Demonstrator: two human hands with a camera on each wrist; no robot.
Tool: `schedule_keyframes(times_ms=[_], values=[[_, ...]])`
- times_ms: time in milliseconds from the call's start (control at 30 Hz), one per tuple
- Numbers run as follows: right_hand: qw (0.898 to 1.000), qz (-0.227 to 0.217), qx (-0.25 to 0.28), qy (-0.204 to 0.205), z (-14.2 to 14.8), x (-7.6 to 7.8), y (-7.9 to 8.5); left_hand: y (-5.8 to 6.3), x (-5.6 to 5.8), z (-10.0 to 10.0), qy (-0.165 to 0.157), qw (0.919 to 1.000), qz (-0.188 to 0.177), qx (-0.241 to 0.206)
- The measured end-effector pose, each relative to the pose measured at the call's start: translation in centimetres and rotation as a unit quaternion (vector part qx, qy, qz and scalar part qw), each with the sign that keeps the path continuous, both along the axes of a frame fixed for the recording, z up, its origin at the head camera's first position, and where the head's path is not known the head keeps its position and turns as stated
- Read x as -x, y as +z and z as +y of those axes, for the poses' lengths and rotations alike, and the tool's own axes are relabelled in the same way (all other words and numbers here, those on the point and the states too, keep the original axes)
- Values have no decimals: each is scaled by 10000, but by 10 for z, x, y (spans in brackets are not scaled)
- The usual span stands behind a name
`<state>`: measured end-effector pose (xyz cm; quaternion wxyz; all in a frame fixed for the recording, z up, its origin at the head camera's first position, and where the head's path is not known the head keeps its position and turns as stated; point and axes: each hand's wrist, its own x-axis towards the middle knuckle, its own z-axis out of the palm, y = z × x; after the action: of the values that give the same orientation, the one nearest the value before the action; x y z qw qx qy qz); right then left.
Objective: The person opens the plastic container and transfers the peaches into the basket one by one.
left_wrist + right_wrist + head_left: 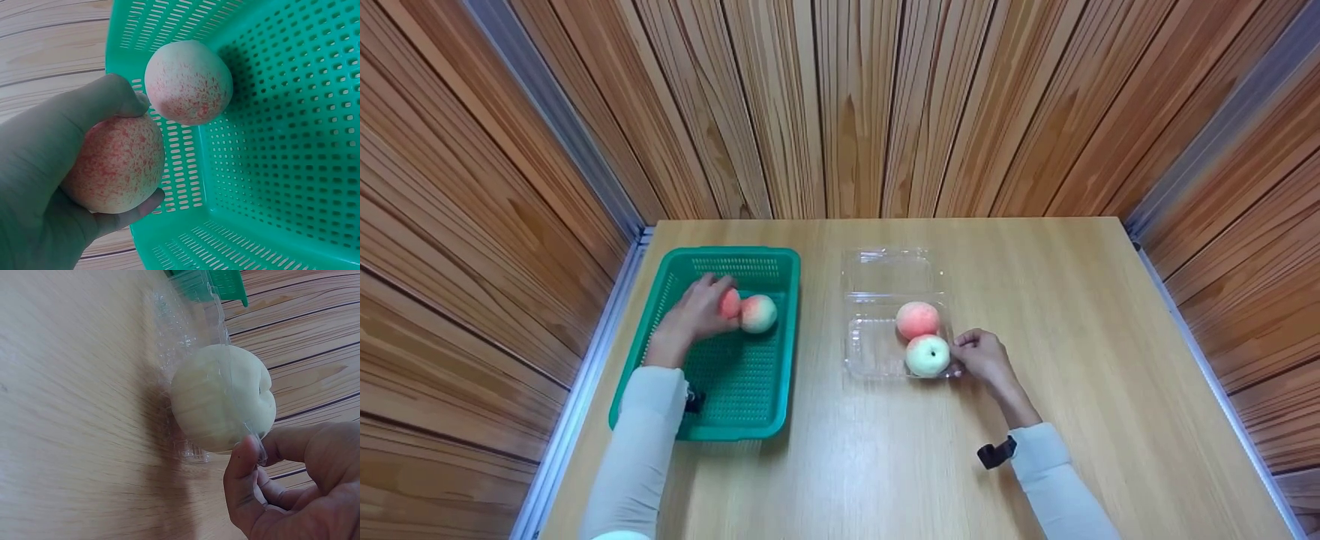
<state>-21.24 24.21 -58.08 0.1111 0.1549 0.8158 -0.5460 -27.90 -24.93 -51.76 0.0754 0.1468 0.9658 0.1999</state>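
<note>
Over the green basket [791, 337], my left hand [695, 311] grips a peach [121, 163], thumb on one side and fingers curled round the other. A second peach [758, 313] lies in the basket just right of it. My right hand [982, 357] pinches the edge of a clear plastic clamshell box [870, 352] at its near right corner, as the right wrist view shows. Inside the box's near half sit two peaches: a pinkish one [917, 320] behind and a pale one [928, 355] in front. The lid [889, 271] lies folded open towards the back.
The box and the basket stand apart on a light wooden table [840, 465], basket at left. Wood-grain panels [855, 112] rise behind the table and at both sides. Metal rails [585, 375] run along the side edges.
</note>
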Motion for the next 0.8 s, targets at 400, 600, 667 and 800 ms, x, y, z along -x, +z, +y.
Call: schedule_keyframes(times_ms=[400,600,667,800], values=[[9999,-62,-89,42,0,0,0,-4,5,-5,90,9998,-159,102],[10000,-77,-32,11,0,0,0,-6,5,-7,46,9999,-64,110],[9999,-102,-27,-1,0,1,0,-7,6,-7,46,9999,-87,111],[9999,-132,-47,-5,0,0,-1,-8,7,-8,114,9997,-207,110]])
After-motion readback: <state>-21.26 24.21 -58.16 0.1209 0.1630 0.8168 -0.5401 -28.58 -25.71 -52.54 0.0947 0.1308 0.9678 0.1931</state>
